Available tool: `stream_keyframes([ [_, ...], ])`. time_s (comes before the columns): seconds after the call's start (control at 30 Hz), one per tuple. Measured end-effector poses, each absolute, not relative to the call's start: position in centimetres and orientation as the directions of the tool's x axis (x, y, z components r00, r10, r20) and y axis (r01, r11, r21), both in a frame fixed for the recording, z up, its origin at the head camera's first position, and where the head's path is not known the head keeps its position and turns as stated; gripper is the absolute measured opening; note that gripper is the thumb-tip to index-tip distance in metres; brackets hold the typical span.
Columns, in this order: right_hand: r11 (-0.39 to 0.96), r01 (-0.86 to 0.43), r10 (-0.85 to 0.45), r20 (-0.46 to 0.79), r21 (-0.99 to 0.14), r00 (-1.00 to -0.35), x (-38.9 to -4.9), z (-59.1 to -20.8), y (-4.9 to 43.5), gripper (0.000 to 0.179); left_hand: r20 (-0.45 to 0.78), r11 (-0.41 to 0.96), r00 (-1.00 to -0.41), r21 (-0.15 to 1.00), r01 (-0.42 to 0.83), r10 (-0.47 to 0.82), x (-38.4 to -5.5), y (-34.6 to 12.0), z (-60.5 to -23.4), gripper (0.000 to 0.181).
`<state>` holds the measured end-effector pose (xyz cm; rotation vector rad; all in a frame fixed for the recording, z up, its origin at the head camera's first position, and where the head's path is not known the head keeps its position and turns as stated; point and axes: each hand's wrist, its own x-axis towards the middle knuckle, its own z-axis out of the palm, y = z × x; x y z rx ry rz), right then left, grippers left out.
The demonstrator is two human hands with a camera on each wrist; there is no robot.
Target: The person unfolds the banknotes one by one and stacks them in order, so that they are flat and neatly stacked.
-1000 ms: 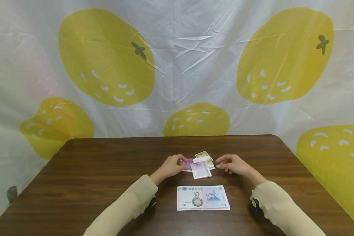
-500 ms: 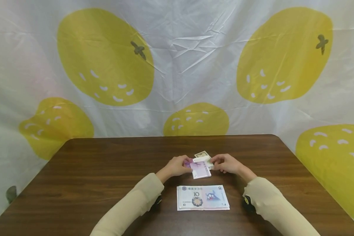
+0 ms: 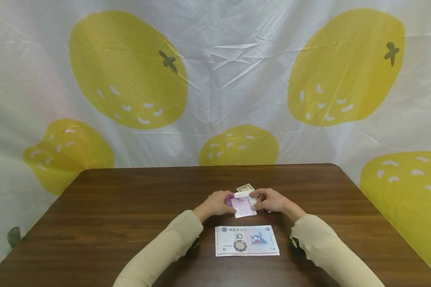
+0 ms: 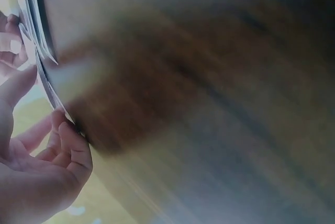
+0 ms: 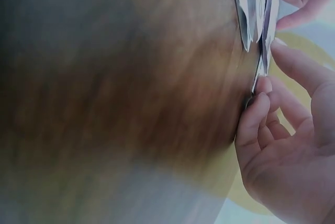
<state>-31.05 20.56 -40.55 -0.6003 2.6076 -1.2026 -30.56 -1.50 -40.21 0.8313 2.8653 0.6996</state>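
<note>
A loose pile of banknotes (image 3: 243,205) lies in the middle of the table, purple ones on top and a small brownish note (image 3: 245,187) sticking out at the back. My left hand (image 3: 218,202) holds the pile's left edge, thumb at the near side and fingers beyond. From the right, my right hand (image 3: 271,200) pinches the opposite edge with thumb and curled fingers. In the left wrist view, the notes (image 4: 44,72) appear edge-on by the fingertips. The right wrist view likewise shows several overlapping note edges (image 5: 254,9). How many notes each hand grips is hidden.
Closer to me, a neat stack of larger 10 notes (image 3: 247,240) lies flat between my forearms. The brown wooden table (image 3: 129,207) ends at a white curtain (image 3: 215,99) printed with yellow fruit.
My right hand has come in leftward from beside the pile and now grips its right edge. My left hand has shifted slightly right along the purple notes. The near stack stays put.
</note>
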Motion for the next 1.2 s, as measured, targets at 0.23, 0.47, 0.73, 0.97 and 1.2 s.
stream_keyframes([
  [0.23,0.599,-0.269,-0.434,-0.024,-0.754,-0.9,-30.8,-40.3,20.2,0.044,0.039,0.769,-0.863,0.435,0.468,0.503,-30.8,-1.3,-40.4,0.044],
  [0.47,0.639,-0.272,-0.417,-0.028,-0.72,-0.908,-30.9,-40.3,20.0,0.045,0.034,0.771,-0.864,0.435,0.465,0.502,-30.7,-1.3,-40.3,0.042],
  [0.73,0.627,-0.319,-0.423,0.033,-0.71,-0.906,-30.9,-40.5,19.7,0.039,0.023,0.779,-0.866,0.425,0.461,0.5,-30.6,-1.2,-40.3,0.046],
  [0.97,0.61,-0.37,-0.389,0.143,-0.701,-0.91,-30.8,-40.7,19.4,0.026,0.072,0.753,-0.869,0.469,0.462,0.489,-30.3,-1.2,-40.1,0.037],
  [1.2,0.566,-0.345,-0.368,0.145,-0.749,-0.918,-30.6,-40.9,19.0,0.015,0.218,0.718,-0.874,0.502,0.483,0.435,-30.3,-1.2,-40.2,0.01],
])
